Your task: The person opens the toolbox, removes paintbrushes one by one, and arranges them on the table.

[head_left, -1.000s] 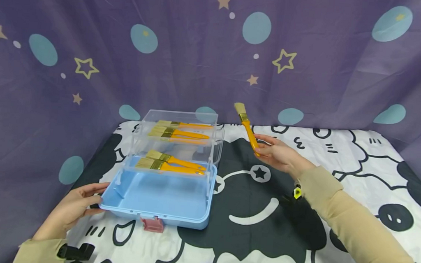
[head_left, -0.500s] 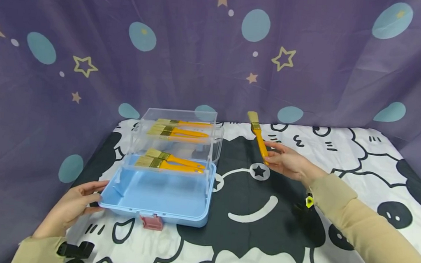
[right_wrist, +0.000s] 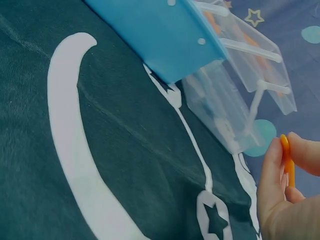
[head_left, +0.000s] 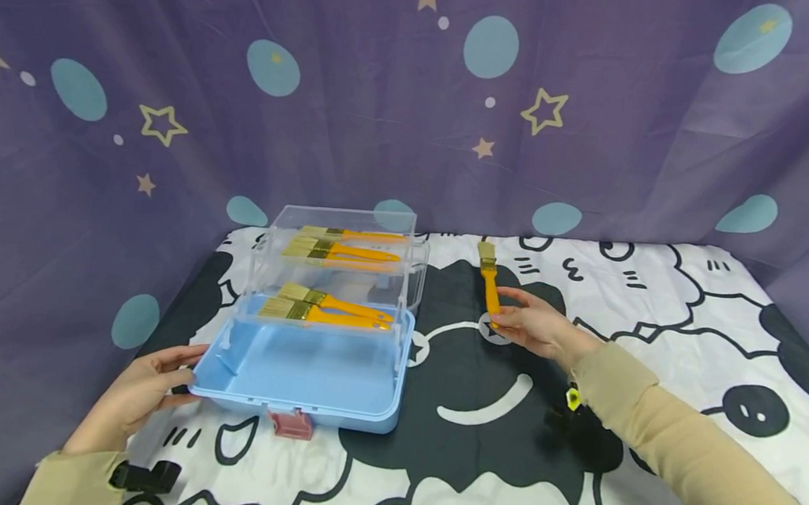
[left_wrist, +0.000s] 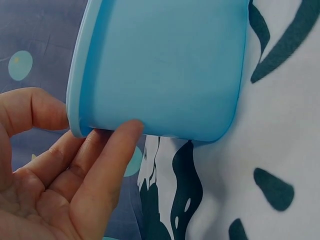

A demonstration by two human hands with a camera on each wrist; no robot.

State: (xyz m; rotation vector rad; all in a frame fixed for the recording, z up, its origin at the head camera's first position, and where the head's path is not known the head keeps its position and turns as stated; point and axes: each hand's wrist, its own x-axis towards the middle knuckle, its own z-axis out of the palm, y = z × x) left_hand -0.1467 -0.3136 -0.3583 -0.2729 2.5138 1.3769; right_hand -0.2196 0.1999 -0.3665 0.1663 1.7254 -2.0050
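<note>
On the cloth stands a blue plastic case (head_left: 324, 369) with a pink latch (head_left: 291, 424) on its front and clear tiered trays (head_left: 337, 279) raised above its base. Several flat paintbrushes (head_left: 342, 320) with orange handles lie in those trays. My left hand (head_left: 140, 390) holds the case at its left front corner, thumb and fingers about the rim, as the left wrist view also shows. To the right of the case, my right hand (head_left: 537, 326) pinches another paintbrush (head_left: 489, 283) by its orange handle (right_wrist: 288, 160), bristles up and away from me.
A white cloth with black cartoon shapes (head_left: 487, 465) covers the surface. Behind and to the left hangs a purple curtain (head_left: 356, 138) with stars and blue spots. The clear lid (head_left: 416, 281) stands open behind the trays.
My right hand has shifted right and then down and slightly back left with the paintbrush, which has come closer to upright and lower. My left hand and the case have stayed in place.
</note>
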